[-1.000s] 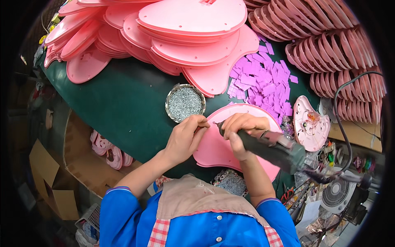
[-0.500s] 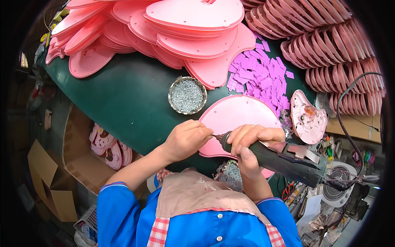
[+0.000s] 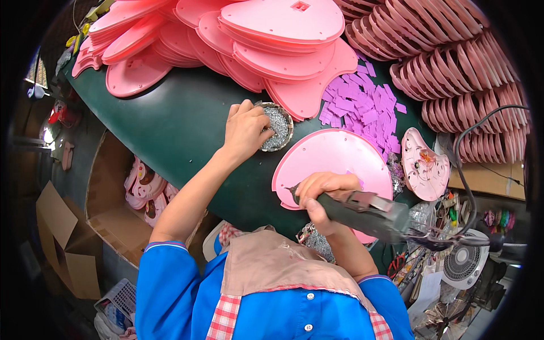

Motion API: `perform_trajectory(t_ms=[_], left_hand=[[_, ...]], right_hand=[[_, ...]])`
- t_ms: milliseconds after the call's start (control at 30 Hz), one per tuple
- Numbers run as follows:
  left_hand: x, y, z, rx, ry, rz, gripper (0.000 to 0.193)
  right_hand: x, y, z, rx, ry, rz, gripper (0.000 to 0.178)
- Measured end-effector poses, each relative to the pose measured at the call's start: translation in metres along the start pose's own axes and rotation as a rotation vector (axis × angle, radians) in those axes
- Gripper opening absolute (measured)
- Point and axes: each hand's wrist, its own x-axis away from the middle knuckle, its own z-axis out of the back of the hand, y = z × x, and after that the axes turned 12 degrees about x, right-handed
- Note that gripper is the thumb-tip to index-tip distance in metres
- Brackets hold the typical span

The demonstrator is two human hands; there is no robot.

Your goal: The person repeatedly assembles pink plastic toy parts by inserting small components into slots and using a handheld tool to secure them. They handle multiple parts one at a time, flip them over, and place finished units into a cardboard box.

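Observation:
My left hand reaches into a round tub of small silvery screws, its bent fingers pinching among them; the tips are partly hidden. In my right hand is a dark corded electric screwdriver, fingers wrapped round its front end, with the tip pointing left. The tool lies over a rounded pink plastic panel on the green table. Blur softens the screwdriver's rear end.
Pink panels are piled at the back, beside scattered purple pieces. Rows of pink shells stand back right. A pink shell with wires lies at the right; the tool's cable runs past it. A cardboard box stands left.
My left hand has left the screwdriver's tip and moved up to the tub of screws. My right hand has shifted slightly left with the screwdriver, which has swung a little.

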Motion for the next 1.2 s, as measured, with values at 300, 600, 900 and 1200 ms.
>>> perform_trajectory(t_ms=[300,600,900,1200], left_hand=[[-0.001,-0.004,-0.006,0.206,0.044,-0.033,0.009],[0.035,0.107,-0.008,0.743,-0.107,-0.132,0.013],[0.047,0.123,-0.020,0.947,-0.128,-0.057,0.015],[0.053,0.138,-0.028,0.737,-0.081,-0.351,0.019]], right_hand=[[0.002,0.013,-0.004,-0.134,0.081,-0.110,0.033],[0.004,-0.057,0.052,0.067,0.329,-0.086,0.047],[0.019,-0.085,0.054,0.003,0.461,-0.086,0.047],[0.032,-0.091,0.061,0.128,0.317,-0.213,0.045]])
